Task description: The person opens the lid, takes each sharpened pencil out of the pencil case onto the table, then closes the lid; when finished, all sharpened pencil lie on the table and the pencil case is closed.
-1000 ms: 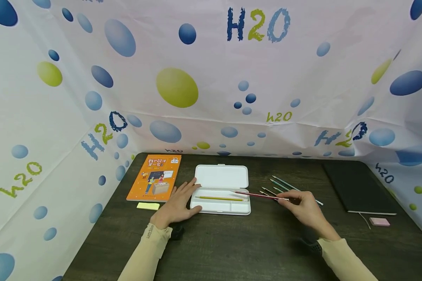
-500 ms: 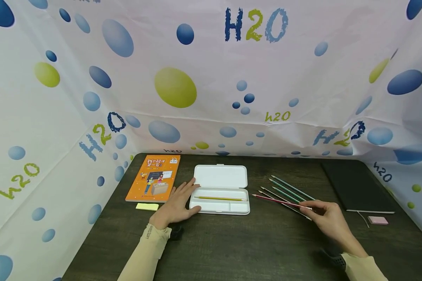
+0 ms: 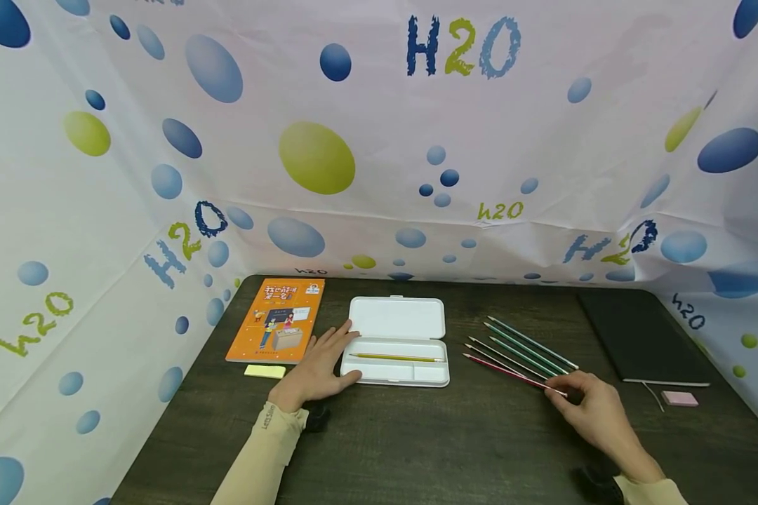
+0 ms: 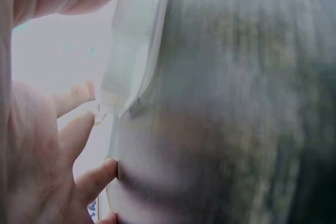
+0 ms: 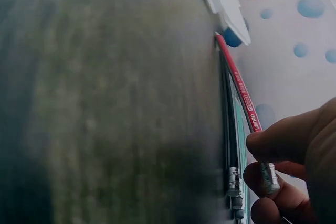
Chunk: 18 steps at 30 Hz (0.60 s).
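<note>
A white pencil case (image 3: 396,317) lies open on the dark table, a yellow pencil (image 3: 394,357) inside it. Against the case's left side rests my left hand (image 3: 316,368), fingers spread, the thumb at the near left corner. To the right, my right hand (image 3: 590,410) pinches a red pencil (image 5: 242,87) near its metal-banded end, between thumb and fingers. That pencil is at the near side of several loose pencils, some green (image 3: 523,349) and some dark (image 3: 502,357). The tips of these pencils point left toward the case. The left wrist view is washed out around the fingers.
An orange book (image 3: 278,319) lies at the left, with a pale yellow strip (image 3: 265,371) below it. A black notebook (image 3: 644,337) and a pink eraser (image 3: 679,398) lie at the right. A patterned sheet (image 3: 379,175) hangs behind and beside the table.
My right hand has carried the red pencil from over the case's right edge rightward, then down to the near side of the loose pencils. My left hand stays against the case.
</note>
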{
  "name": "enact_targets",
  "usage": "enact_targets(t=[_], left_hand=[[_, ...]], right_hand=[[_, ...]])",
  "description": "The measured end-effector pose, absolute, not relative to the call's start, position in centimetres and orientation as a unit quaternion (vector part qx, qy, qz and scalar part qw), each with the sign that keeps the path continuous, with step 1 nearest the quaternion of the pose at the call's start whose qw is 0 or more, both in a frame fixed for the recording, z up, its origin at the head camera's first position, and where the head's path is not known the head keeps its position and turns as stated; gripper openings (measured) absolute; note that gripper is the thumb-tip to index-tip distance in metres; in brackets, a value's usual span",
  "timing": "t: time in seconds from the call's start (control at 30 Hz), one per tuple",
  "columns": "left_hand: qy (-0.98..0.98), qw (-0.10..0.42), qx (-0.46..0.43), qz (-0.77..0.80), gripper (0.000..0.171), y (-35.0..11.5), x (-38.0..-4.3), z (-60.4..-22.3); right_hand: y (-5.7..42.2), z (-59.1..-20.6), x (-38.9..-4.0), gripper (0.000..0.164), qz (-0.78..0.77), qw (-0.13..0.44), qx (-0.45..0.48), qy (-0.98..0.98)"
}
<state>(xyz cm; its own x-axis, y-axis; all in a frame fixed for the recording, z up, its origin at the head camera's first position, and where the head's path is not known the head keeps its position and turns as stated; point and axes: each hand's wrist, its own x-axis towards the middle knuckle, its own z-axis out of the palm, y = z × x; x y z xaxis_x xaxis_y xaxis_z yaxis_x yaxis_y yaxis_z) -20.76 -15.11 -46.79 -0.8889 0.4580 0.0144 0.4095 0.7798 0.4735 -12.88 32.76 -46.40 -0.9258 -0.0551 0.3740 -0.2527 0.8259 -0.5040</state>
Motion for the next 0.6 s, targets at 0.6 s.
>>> enact_targets(t=[0.6], left_hand=[[0.944,0.054,0.225,0.235,0.076,-15.13,-20.75,-46.78]], right_hand=[[32.43,-46.74,-12.91,0.016,0.220,0.171,0.150,-0.949]])
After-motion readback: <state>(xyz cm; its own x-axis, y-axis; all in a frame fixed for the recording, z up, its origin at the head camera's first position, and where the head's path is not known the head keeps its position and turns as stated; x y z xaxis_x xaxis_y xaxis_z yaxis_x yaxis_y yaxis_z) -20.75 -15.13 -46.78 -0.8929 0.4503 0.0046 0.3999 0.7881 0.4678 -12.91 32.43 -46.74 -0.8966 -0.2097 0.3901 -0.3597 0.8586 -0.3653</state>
